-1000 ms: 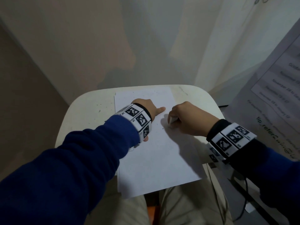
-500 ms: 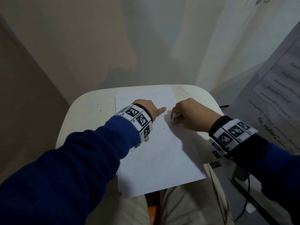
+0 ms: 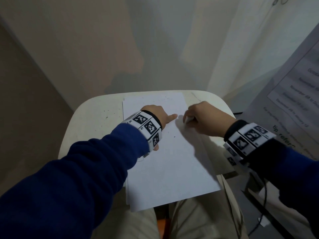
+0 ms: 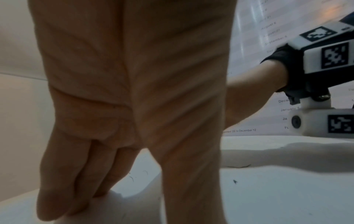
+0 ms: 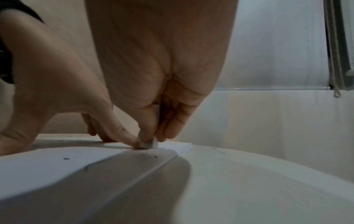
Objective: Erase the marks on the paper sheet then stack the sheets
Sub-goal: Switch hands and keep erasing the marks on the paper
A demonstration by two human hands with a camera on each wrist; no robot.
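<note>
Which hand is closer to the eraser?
Right. The right hand pinches the eraser against the paper. The left hand presses flat on the paper beside it, its thumb close by the eraser.

Dim, bluish light; soft shadows, slight motion blur, wide-angle bending at edges.
</note>
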